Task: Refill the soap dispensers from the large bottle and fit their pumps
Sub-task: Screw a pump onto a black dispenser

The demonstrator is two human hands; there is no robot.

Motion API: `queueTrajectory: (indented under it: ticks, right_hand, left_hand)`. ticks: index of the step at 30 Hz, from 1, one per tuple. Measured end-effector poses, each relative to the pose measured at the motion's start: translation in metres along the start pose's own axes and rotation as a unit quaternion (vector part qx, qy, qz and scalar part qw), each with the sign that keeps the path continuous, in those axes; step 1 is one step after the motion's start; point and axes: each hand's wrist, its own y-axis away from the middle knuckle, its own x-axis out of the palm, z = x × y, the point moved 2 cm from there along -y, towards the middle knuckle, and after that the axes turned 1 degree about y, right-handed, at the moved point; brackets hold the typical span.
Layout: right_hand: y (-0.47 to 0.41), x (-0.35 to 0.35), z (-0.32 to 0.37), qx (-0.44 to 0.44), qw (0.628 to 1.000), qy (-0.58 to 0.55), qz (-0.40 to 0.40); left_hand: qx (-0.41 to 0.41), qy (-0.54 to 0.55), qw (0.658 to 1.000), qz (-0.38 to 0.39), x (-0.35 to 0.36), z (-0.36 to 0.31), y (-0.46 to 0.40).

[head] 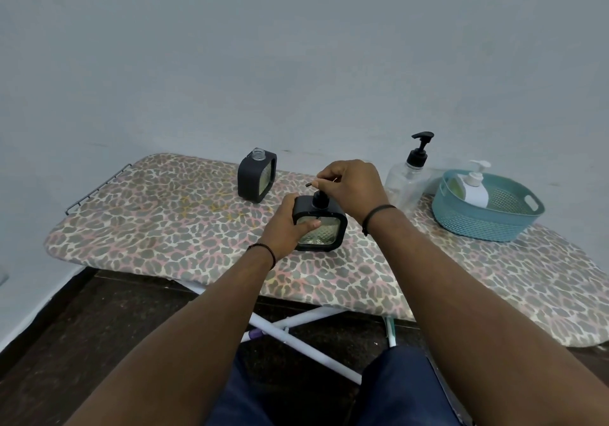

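A square black dispenser with a textured glass face (324, 228) stands in the middle of the ironing board (164, 228). My left hand (286, 226) grips its left side, thumb across the glass. A black pump (319, 199) sits in its neck, and my right hand (349, 183) pinches the pump's head from above. A second black dispenser (257, 175) stands farther back, its clear neck open with no pump. The large clear bottle with a black pump (406, 175) stands at the back right, near my right wrist.
A teal plastic basket (494, 224) at the right holds a white pump bottle (474, 188). The board wears a leopard-print cover, with a wire rack (95, 188) at its left end. A pale wall rises close behind. White legs (296, 330) cross underneath over a dark floor.
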Motion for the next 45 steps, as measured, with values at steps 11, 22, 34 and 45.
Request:
queueTrajectory:
  ticks: [11,22,34,45]
  right_hand:
    - [0.011,0.002,0.000,0.035,0.999,-0.017,-0.013]
    - [0.061,0.027,-0.061,0.124,0.981,-0.117,0.097]
    - [0.059,-0.002,-0.068,0.110,0.973,-0.134,0.154]
    - [0.105,-0.114,-0.052,0.150,0.975,-0.024,0.163]
  left_hand:
    - [-0.001,0.009,1.000,0.006,0.000,0.000,0.002]
    - [-0.030,0.072,0.997,0.001,-0.005,0.017,0.013]
    - [-0.033,0.143,0.987,0.064,-0.011,-0.007,0.024]
    - [-0.014,0.143,0.968,0.206,0.057,-0.079,0.036]
